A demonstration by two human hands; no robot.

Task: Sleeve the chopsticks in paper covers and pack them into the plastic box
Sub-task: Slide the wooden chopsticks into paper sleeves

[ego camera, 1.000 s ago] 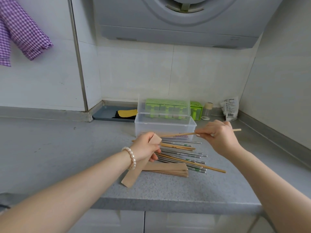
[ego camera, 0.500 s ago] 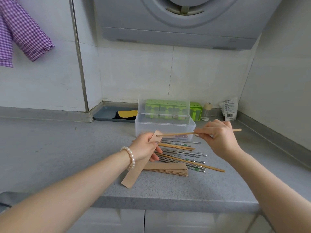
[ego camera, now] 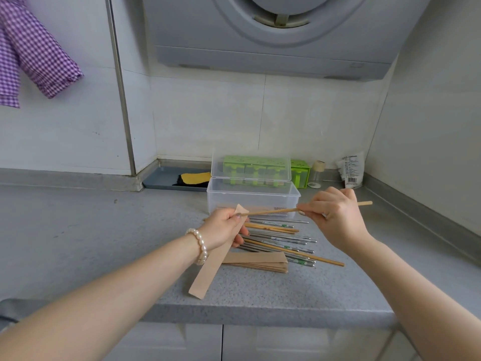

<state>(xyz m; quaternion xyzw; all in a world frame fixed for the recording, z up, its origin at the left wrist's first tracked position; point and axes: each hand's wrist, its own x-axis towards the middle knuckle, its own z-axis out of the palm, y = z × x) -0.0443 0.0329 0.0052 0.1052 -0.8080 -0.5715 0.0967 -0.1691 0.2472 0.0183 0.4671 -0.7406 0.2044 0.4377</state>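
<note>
My left hand (ego camera: 226, 228) grips a brown paper cover (ego camera: 208, 269) near its upper end, the rest hanging down toward the counter edge. My right hand (ego camera: 335, 217) pinches wooden chopsticks (ego camera: 273, 211), whose tips sit at the cover's open mouth. Behind them stands the clear plastic box (ego camera: 253, 198) with its lid raised and some sleeved chopsticks inside. A loose pile of wooden and metal chopsticks (ego camera: 281, 241) lies on the counter, with a stack of paper covers (ego camera: 257, 261) in front of it.
A green holder (ego camera: 300, 173), a small jar (ego camera: 317, 173) and a white packet (ego camera: 350, 169) stand at the back wall. A grey tray with a yellow cloth (ego camera: 194, 176) sits back left. A grey appliance (ego camera: 273, 35) hangs overhead; purple checked cloth (ego camera: 39, 50) hangs at left.
My right hand has slid the chopsticks leftward, bringing their tips to the mouth of the cover in my left hand. The left hand has barely moved.
</note>
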